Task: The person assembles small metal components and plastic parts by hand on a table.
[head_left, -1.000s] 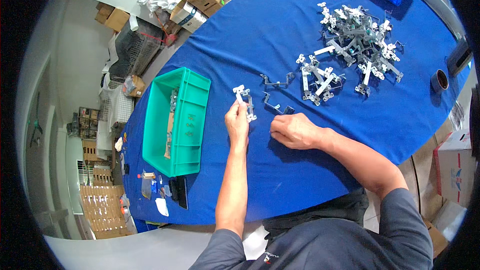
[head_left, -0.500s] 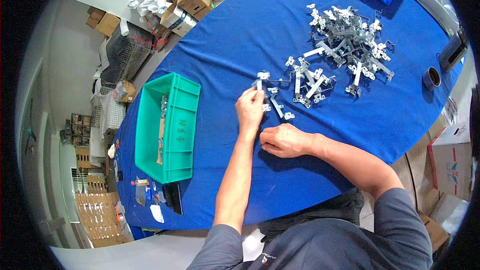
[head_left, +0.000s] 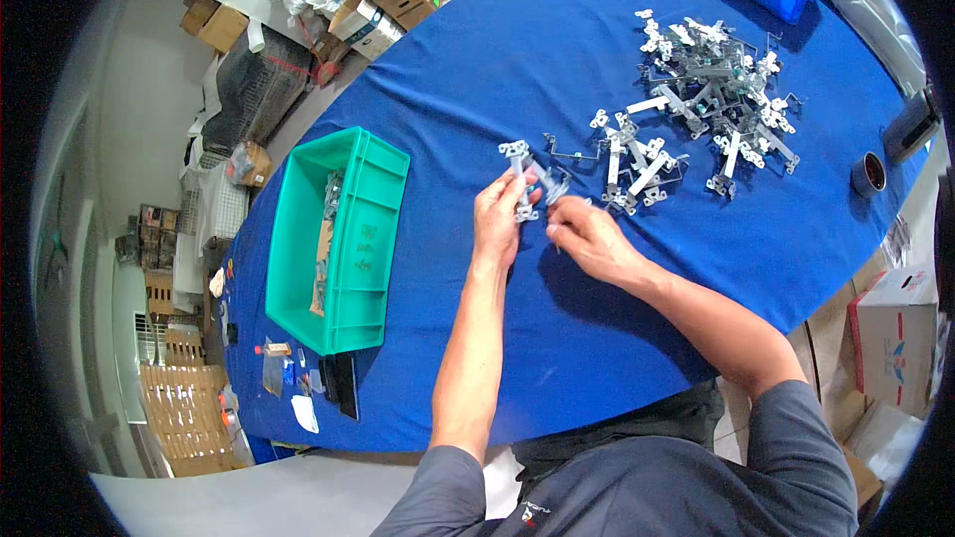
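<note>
Left hand (head_left: pixel 497 224) is closed round a small metal bracket (head_left: pixel 518 171), held upright just above the blue table (head_left: pixel 477 70); the part's top end w/ holes sticks out over the fingertips. Right hand (head_left: pixel 582 234) sits just beside it, fingers pinched at the bracket's lower end, prob. on a thin wire clip, but it's too small to tell what exactly, or whether it grips the bracket itself. Both hands are between the green bin (head_left: pixel 338 239) on the left and the pile of metal parts (head_left: pixel 696 109) further out to the right; a few loose pieces (head_left: pixel 632 164) lie near the right hand.

Risks, as I judge them: the wire bit is tiny and springy, so a weak pinch could let it flick off onto the cloth or into the loose pieces, where it'd be hard to pick out. Bracket is held by one end only, so pushing against it may twist it in the left fingers & misalign the fit. Sharp stamped edges could nick a fingertip.
</note>
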`<state>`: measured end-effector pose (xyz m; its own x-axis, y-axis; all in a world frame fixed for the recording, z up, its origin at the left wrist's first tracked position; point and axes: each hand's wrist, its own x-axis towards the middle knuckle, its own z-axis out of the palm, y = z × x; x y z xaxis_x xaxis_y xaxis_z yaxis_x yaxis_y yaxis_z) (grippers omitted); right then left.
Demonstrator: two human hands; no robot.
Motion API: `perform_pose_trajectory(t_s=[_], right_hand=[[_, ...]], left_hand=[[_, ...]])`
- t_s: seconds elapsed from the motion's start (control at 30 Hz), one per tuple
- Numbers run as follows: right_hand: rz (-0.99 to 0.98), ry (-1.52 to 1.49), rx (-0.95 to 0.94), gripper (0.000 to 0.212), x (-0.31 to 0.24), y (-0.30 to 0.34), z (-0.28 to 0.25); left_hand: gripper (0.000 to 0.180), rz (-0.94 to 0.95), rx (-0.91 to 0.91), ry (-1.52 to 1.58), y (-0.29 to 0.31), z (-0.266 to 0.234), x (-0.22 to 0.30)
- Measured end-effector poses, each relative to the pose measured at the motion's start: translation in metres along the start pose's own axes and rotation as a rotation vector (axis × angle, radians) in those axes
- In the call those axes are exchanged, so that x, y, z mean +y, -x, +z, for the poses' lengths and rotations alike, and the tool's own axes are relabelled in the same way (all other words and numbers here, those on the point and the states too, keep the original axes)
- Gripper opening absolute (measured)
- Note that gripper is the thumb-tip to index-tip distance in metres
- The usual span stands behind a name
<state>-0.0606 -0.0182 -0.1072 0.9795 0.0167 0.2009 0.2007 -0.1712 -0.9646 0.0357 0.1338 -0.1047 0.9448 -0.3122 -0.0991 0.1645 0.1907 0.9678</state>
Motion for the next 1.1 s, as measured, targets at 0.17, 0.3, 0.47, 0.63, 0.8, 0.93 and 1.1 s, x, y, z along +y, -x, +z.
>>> perform_pose_trajectory(t_s=[0.17,0.3,0.47,0.63,0.8,0.93,1.1], right_hand=[[-0.059,0.017,0.131,0.018,0.001,-0.001,0.000],[0.162,-0.078,0.066,0.022,-0.008,0.002,-0.007],[0.272,-0.272,-0.042,0.016,-0.012,0.004,-0.006],[0.259,-0.296,-0.120,0.017,-0.007,0.004,-0.005],[0.213,-0.259,-0.082,0.019,-0.008,0.007,0.001],[0.219,-0.151,-0.105,0.019,-0.009,0.006,0.000],[0.248,-0.081,-0.070,0.019,-0.012,0.005,-0.007]], left_hand=[[0.028,-0.013,0.074,0.004,0.000,-0.005,0.002],[0.030,-0.093,0.116,-0.092,0.037,-0.020,0.007],[0.036,-0.054,0.073,-0.173,0.081,-0.020,0.010],[0.032,0.011,0.027,-0.430,0.091,-0.009,0.010],[0.025,-0.002,0.105,-0.422,0.091,-0.003,0.007],[0.022,0.110,0.165,-0.349,0.087,-0.004,0.004],[0.022,0.007,0.223,-0.117,0.082,-0.006,-0.001]])
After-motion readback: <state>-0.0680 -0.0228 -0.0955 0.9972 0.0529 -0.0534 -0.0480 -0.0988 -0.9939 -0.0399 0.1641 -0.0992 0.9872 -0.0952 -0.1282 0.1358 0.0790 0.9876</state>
